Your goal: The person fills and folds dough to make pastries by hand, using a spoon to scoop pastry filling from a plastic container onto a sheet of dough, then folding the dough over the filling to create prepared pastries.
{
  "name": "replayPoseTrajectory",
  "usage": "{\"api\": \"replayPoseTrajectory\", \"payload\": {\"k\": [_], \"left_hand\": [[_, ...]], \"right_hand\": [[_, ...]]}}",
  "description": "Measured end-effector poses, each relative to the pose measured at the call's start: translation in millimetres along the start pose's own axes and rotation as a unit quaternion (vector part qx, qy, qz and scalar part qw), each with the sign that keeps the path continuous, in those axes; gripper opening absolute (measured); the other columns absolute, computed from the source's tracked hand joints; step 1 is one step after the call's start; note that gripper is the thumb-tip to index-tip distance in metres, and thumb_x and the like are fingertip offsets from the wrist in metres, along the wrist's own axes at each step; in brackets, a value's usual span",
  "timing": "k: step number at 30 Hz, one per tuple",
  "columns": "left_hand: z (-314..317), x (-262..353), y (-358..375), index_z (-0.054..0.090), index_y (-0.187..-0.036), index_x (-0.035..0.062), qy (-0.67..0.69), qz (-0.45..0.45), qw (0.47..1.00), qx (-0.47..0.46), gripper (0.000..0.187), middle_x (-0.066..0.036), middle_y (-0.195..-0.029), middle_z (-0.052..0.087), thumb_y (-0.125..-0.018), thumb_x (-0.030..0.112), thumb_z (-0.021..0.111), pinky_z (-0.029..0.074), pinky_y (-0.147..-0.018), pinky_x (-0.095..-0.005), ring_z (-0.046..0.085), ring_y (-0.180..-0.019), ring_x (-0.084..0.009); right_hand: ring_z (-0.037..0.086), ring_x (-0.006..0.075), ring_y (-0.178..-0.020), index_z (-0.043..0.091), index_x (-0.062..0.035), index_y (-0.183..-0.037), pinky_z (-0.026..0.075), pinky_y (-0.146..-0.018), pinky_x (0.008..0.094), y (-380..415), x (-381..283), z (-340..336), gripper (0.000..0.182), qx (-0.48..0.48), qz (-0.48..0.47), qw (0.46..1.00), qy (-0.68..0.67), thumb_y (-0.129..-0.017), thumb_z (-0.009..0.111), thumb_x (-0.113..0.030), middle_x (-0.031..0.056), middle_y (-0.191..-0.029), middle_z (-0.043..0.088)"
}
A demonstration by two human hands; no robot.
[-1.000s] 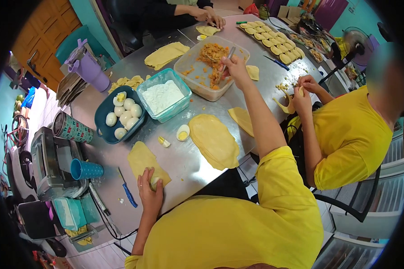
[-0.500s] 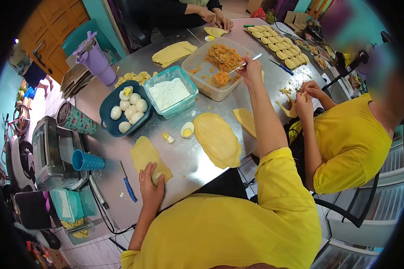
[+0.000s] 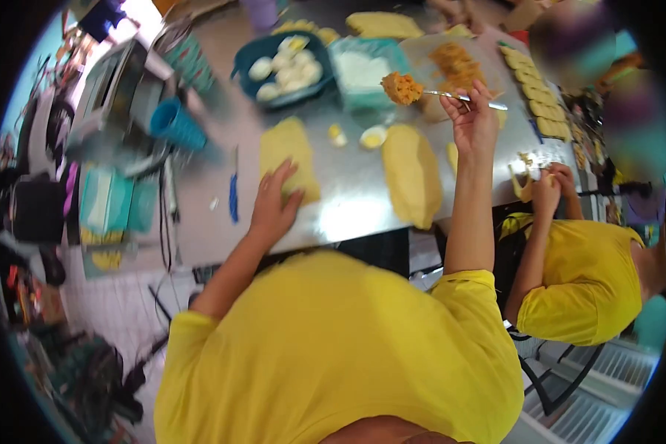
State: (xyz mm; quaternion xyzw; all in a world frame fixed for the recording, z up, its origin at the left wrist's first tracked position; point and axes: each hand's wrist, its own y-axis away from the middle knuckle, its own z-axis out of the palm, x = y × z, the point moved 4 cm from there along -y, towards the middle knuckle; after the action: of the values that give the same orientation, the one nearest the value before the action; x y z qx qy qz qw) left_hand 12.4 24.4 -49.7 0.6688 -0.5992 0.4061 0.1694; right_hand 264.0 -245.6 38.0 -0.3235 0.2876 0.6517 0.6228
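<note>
My right hand [image 3: 472,118] is closed on a metal spoon [image 3: 451,95] heaped with orange filling [image 3: 402,88], held above the table between the flour box [image 3: 366,70] and the filling tub [image 3: 425,55]. My left hand [image 3: 277,198] rests with fingers apart on the lower part of a flat dough sheet [image 3: 288,140]. Between this sheet and a stack of oval dough sheets [image 3: 412,174] lie a halved egg [image 3: 373,137] and an egg wedge [image 3: 337,135]. A blue-handled knife [image 3: 234,198] lies left of my left hand.
A dark bowl of peeled eggs [image 3: 244,65] stands behind the dough. At the left are a blue cup [image 3: 177,124] and a machine [image 3: 103,100]. On the right, a co-worker in yellow [image 3: 581,277] handles dough; filled pieces [image 3: 536,92] lie in rows. Another person's hands [image 3: 455,13] are at the far edge.
The view has tilted and shifted. My right hand has lifted the loaded spoon out of the filling tub and moved it left and nearer. My left hand's fingers have spread on the dough.
</note>
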Motion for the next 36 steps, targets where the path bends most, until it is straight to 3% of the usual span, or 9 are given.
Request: {"api": "replayPoseTrajectory", "payload": {"k": [1, 3, 6, 7, 10, 12, 15, 23, 36], "left_hand": [[-2, 0, 2, 0.039, -0.132, 0.0023, -0.007, -0.024, 1.0, 0.0, 0.051, -0.015, -0.126, 0.055, -0.086, 0.012, 0.058, 0.027, -0.107, -0.0442, 0.047, -0.12, -0.0328], [-8, -7, -2, 0.038, -0.134, 0.0022, 0.246, -0.116, 0.96, 0.065, 0.049, -0.013, -0.127, 0.054, -0.089, 0.011, 0.054, 0.027, -0.107, -0.0391, 0.046, -0.122, -0.0281], [-6, -47, -1, 0.036, -0.134, -0.0023, 0.185, -0.026, 0.978, 0.088, 0.047, -0.015, -0.136, 0.043, -0.09, 0.007, 0.051, 0.026, -0.108, -0.0353, 0.041, -0.126, -0.0275], [-6, -38, -4, 0.031, -0.137, -0.0015, 0.188, -0.016, 0.978, 0.088, 0.048, -0.015, -0.13, 0.047, -0.094, 0.013, 0.049, 0.034, -0.103, -0.0369, 0.045, -0.121, -0.0258], [3, -22, -11, 0.033, -0.137, -0.0021, 0.253, -0.046, 0.962, 0.092, 0.053, -0.019, -0.138, 0.039, -0.091, 0.013, 0.055, 0.026, -0.108, -0.0383, 0.036, -0.129, -0.0283], [0, -18, -14, 0.033, -0.137, -0.0021, 0.242, -0.056, 0.963, 0.109, 0.054, -0.019, -0.139, 0.039, -0.09, 0.013, 0.056, 0.027, -0.108, -0.039, 0.038, -0.129, -0.0291], [-4, 2, -13, 0.046, -0.128, -0.0013, 0.026, 0.066, 0.993, 0.09, 0.042, -0.021, -0.135, 0.041, -0.088, 0.008, 0.057, 0.031, -0.104, -0.0395, 0.041, -0.124, -0.0344], [1, -5, -8, 0.057, -0.116, 0.0009, 0.053, -0.006, 0.998, 0.045, 0.026, -0.02, -0.127, 0.046, -0.09, 0.003, 0.054, 0.042, -0.093, -0.0369, 0.049, -0.114, -0.0329], [-1, 3, -5, 0.059, -0.111, -0.0015, -0.059, 0.077, 0.993, 0.069, 0.026, -0.015, -0.12, 0.049, -0.086, -0.003, 0.057, 0.039, -0.097, -0.0381, 0.047, -0.115, -0.0317]], "right_hand": [[0.064, 0.0275, -0.063, 0.043, -0.0004, -0.117, 0.059, -0.065, 0.0448, 19, 14, 14, 0.028, -0.037, 0.022, 0.999, 0.021, -0.09, 0.049, -0.008, 0.0166, -0.082, 0.062], [0.064, 0.0259, -0.069, 0.041, -0.0002, -0.117, 0.06, -0.062, 0.0418, 47, 49, 28, 0.029, -0.113, 0.062, 0.989, 0.072, -0.09, 0.048, -0.005, 0.0159, -0.087, 0.062], [0.06, 0.0167, -0.071, 0.048, -0.005, -0.118, 0.052, -0.061, 0.0312, 93, 115, 35, 0.032, -0.115, 0.012, 0.969, 0.218, -0.087, 0.056, -0.012, 0.0078, -0.084, 0.059], [0.062, 0.0174, -0.074, 0.048, -0.0072, -0.115, 0.054, -0.064, 0.0317, 104, 123, 43, 0.032, -0.08, 0.124, 0.978, 0.148, -0.093, 0.053, -0.03, 0.0061, -0.087, 0.06], [0.062, 0.0163, -0.068, 0.049, -0.006, -0.115, 0.056, -0.064, 0.0315, 120, 142, 55, 0.025, -0.028, 0.215, 0.975, 0.039, -0.091, 0.053, -0.014, 0.0092, -0.09, 0.059], [0.062, 0.0155, -0.069, 0.049, -0.0059, -0.115, 0.056, -0.065, 0.0305, 125, 147, 58, 0.025, -0.033, 0.204, 0.978, 0.025, -0.092, 0.053, -0.014, 0.0092, -0.091, 0.058], [0.062, 0.0146, -0.07, 0.049, -0.0051, -0.114, 0.056, -0.067, 0.029, 133, 152, 65, 0.024, -0.054, 0.217, 0.974, 0.029, -0.093, 0.052, -0.016, 0.0087, -0.09, 0.057], [0.061, 0.0124, -0.072, 0.051, -0.0021, -0.111, 0.056, -0.069, 0.0262, 135, 147, 71, 0.02, -0.097, 0.216, 0.97, 0.05, -0.095, 0.049, -0.015, 0.0076, -0.089, 0.057], [0.06, 0.0103, -0.073, 0.053, -0.0013, -0.109, 0.055, -0.069, 0.0254, 139, 138, 76, 0.018, -0.075, 0.192, 0.974, 0.098, -0.096, 0.047, -0.012, 0.0063, -0.086, 0.058]]}}
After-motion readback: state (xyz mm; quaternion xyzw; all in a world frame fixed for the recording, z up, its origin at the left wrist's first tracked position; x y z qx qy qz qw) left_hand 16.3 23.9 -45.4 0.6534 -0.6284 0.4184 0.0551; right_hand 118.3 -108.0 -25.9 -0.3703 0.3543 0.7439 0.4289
